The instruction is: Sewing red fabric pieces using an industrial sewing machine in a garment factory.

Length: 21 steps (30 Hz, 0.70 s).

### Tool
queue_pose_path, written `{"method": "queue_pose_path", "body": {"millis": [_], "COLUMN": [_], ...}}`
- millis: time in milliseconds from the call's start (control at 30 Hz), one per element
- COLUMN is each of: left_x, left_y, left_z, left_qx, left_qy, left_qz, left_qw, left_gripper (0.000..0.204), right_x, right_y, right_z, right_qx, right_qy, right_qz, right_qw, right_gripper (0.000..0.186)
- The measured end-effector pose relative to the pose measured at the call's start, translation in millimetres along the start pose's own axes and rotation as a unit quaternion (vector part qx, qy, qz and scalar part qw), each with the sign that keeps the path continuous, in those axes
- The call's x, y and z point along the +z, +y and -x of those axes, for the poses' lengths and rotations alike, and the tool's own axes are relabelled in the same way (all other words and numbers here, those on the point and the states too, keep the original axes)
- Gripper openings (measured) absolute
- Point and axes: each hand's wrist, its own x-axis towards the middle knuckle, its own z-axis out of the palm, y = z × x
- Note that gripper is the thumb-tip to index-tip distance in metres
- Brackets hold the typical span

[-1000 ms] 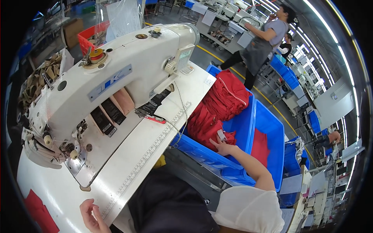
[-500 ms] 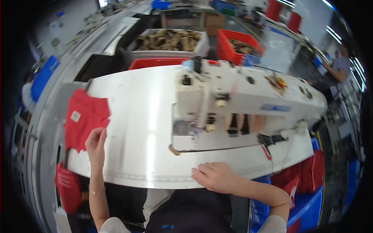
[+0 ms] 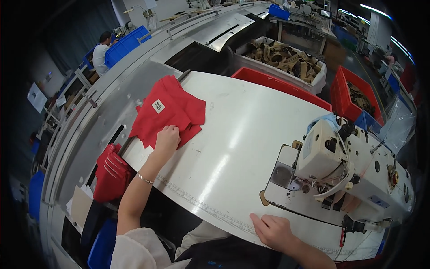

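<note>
A stack of red cut fabric pieces [image 3: 172, 101] lies on the left end of the white sewing table, with a small pale label on the upper piece. My left hand [image 3: 167, 138] is over the stack's near edge, its fingers pressed together on a red piece; the fingertips are partly hidden. My right hand [image 3: 273, 231] rests at the table's front edge, near a printed ruler strip, fingers curled and nothing visible in them. To the right of it stands a white sewing machine [image 3: 358, 168], its needle area facing the open tabletop.
More red fabric [image 3: 109, 175] hangs off the table's left side. Beyond the table are a red bin [image 3: 282, 89], a white crate [image 3: 320, 80] of brown pieces and another red crate [image 3: 351, 96]. A metal rail runs along the left. A person [image 3: 101, 56] sits at far left.
The view has swung left, so the machine now sits farther right. My left hand has moved from beside the red stack onto its near edge. My right hand stays at the front edge.
</note>
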Motion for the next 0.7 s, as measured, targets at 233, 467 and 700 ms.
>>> {"method": "queue_pose_path", "body": {"millis": [233, 467, 700], "left_x": [-28, -63, -84], "left_y": [-41, -25, 127], "left_z": [-18, -19, 66], "left_qx": [-0.24, -0.128, 0.238], "left_qy": [-0.08, -0.087, -0.238], "left_qz": [0.429, 0.504, 0.346], "left_qw": [0.867, 0.849, 0.876], "left_gripper": [0.017, 0.021, 0.052], "right_x": [-1, 2, -21], "right_y": [-2, -7, -42], "right_z": [0, 4, -22], "right_qx": [0.005, 0.005, 0.072], "right_qy": [0.002, 0.003, -0.024], "right_qz": [-0.004, 0.013, -0.013], "right_qw": [1.0, 1.0, 0.997], "right_gripper": [0.03, 0.031, 0.057]}}
